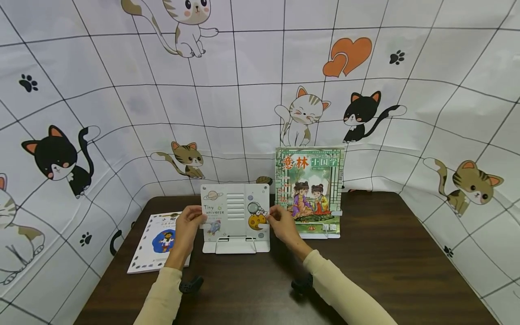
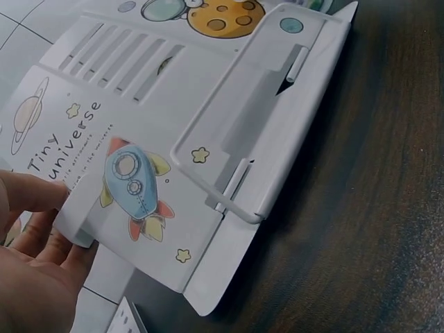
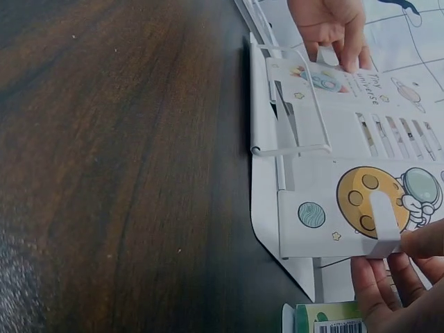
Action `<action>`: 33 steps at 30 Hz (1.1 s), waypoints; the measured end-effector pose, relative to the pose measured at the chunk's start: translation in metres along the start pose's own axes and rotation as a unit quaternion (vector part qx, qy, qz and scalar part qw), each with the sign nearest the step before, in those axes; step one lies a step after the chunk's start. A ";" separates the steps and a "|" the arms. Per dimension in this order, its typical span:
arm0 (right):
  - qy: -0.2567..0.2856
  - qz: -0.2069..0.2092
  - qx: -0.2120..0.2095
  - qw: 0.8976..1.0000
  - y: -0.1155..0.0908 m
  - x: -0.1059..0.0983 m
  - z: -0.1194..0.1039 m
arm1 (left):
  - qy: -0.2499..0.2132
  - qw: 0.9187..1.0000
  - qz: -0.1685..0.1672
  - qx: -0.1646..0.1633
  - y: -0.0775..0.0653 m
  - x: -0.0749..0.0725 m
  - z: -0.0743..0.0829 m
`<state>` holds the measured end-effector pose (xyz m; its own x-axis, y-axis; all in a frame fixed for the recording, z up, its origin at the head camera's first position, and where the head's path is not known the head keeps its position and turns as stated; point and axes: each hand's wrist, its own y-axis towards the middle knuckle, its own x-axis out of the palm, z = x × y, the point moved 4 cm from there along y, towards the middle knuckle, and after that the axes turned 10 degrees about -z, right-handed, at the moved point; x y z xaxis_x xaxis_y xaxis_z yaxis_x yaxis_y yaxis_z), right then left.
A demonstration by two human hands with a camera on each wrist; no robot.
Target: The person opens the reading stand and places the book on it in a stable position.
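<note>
A white book stand (image 1: 235,212) printed with a planet, a rocket and an astronaut stands upright at the middle of the table. My left hand (image 1: 188,228) pinches its left edge, thumb in front and fingers behind, beside a white side clip (image 2: 78,208). On the opposite edge my right hand (image 1: 284,225) pinches the panel close to another white clip (image 3: 385,225). A wire page holder (image 2: 215,198) crosses the lower front of the stand, above its bottom ledge (image 3: 263,173). No book rests on this stand.
Right of the stand, a green illustrated magazine (image 1: 310,189) leans upright, held by clips at its lower part. A white booklet (image 1: 152,243) with a blue round picture lies flat at the left. Behind the dark wooden table (image 1: 386,253) hangs a cat-print cloth (image 1: 260,104).
</note>
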<state>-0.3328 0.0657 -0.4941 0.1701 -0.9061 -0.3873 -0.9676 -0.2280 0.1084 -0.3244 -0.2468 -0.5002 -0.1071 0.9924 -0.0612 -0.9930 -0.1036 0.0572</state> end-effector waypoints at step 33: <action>-0.109 -0.050 -0.161 0.980 -0.023 0.032 -0.032 | 0.087 0.996 -0.033 0.017 0.045 -0.009 0.019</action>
<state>-0.2988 0.0305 -0.4798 0.1828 -0.7844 -0.5927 -0.8336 -0.4432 0.3296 -0.3671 -0.2591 -0.4785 -0.0519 0.9701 -0.2372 -0.9961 -0.0333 0.0819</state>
